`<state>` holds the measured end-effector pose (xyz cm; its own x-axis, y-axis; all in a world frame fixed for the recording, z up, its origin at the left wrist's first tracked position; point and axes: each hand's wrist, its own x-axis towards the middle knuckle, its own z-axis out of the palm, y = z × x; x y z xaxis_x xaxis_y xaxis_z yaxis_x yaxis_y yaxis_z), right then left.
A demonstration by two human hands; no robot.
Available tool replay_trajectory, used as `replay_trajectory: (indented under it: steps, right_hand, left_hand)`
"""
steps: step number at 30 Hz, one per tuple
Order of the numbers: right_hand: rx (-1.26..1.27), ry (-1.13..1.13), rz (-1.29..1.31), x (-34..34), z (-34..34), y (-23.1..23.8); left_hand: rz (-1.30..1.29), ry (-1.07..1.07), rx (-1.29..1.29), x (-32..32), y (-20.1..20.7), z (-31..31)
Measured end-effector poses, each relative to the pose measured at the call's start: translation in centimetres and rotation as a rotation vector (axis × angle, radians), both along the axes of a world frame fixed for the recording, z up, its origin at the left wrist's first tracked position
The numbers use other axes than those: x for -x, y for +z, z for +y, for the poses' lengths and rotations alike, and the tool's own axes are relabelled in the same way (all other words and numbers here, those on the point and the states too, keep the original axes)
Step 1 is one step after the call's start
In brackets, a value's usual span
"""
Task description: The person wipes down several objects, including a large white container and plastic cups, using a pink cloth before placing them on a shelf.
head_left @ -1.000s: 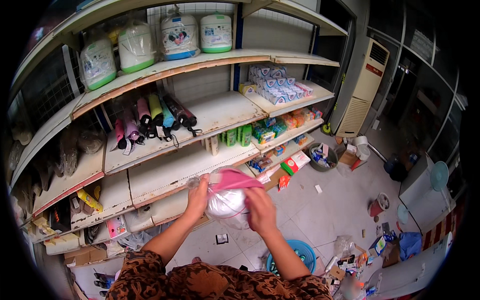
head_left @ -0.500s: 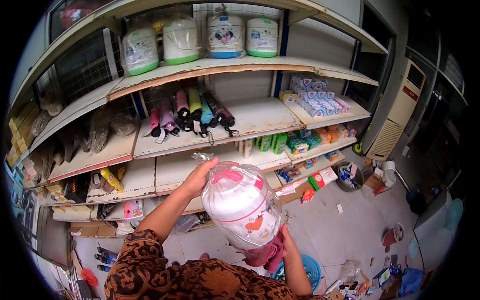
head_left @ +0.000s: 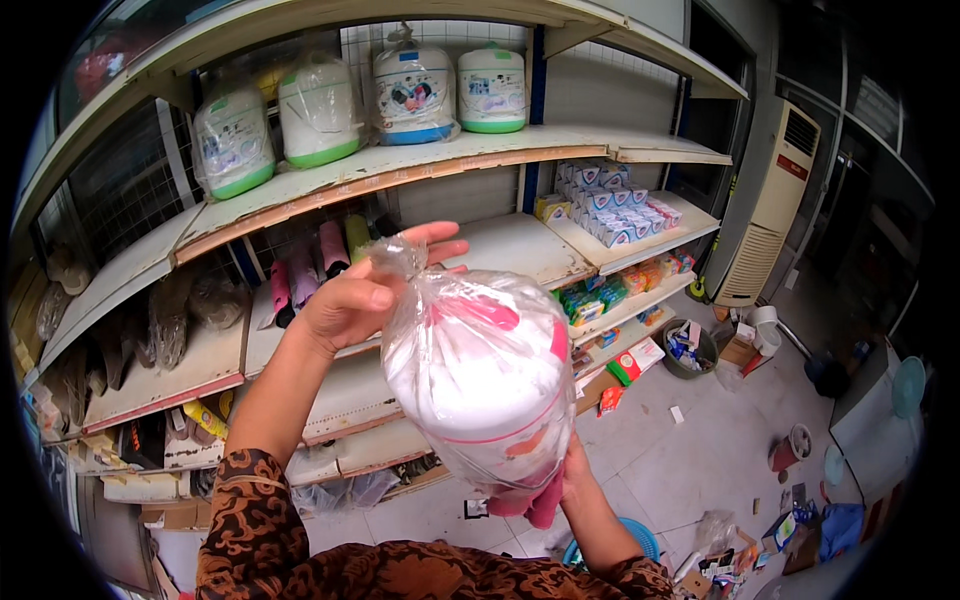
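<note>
A white rounded container with pink parts [head_left: 480, 390], wrapped in a clear plastic bag, is held up tilted in front of me. My left hand [head_left: 350, 302] is at the bag's gathered top [head_left: 398, 258], its fingers stretched apart beside and behind the plastic. My right hand [head_left: 577, 472] supports the container low on its right side, with a pink cloth [head_left: 530, 503] bunched against the base. Most of the right fingers are hidden behind the container and cloth.
Similar bagged containers [head_left: 415, 95] with green or blue bases line the upper shelf [head_left: 430, 155]. Folded umbrellas [head_left: 333, 247] and small boxes [head_left: 620, 210] lie below. On the floor are a dark tub [head_left: 692, 345], a blue basket [head_left: 640, 535] and scattered goods [head_left: 715, 560].
The bagged container has risen closer to the shelves. My left hand has gone from gripping the bag's top to spread fingers. The right hand has moved up with the container.
</note>
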<state>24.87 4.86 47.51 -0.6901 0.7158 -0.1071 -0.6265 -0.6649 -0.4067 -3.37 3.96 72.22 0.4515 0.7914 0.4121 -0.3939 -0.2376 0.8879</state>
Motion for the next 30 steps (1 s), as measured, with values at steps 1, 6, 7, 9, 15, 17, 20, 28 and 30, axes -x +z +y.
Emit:
replay_trajectory:
  steps: [1, 6, 7, 9, 15, 17, 20, 28, 30]
  right_hand:
    - [-0.028, -0.052, -0.014, 0.0, 1.0, 0.7]
    - [-0.171, -0.185, -0.069, -0.6, 6.0, 6.4]
    - [-0.201, -0.209, -0.060, -1.0, 7.0, 8.0]
    - [-0.250, -0.248, -0.052, -1.9, 9.2, 11.7]
    - [-0.531, -0.354, -0.072, -3.6, 17.0, 22.7]
    - [-0.586, -0.367, -0.099, -3.9, 20.3, 25.8]
    - [-0.647, -0.360, -0.140, -5.1, 28.0, 28.7]
    - [-0.783, -0.258, -0.518, -4.2, 45.8, 32.6]
    - [-0.744, -0.210, -0.573, -4.6, 48.0, 32.1]
  left_hand:
    - [-0.001, -0.020, -0.002, 0.1, 0.1, 0.9]
    - [0.155, 0.300, -0.136, -1.3, 3.1, 4.7]
    - [0.193, 0.482, -0.115, -1.4, 3.5, 6.0]
    - [0.204, 0.665, -0.197, -2.1, 4.7, 9.2]
    - [0.247, 0.718, -0.071, -5.0, 10.7, 18.3]
    - [0.110, 0.679, -0.127, -5.8, 12.8, 21.7]
    - [-0.092, 0.659, -0.153, -6.8, 14.7, 27.7]
    - [0.170, 0.853, -0.514, -6.8, 17.4, 40.9]
    - [0.212, 0.926, -0.537, -7.6, 15.4, 42.7]
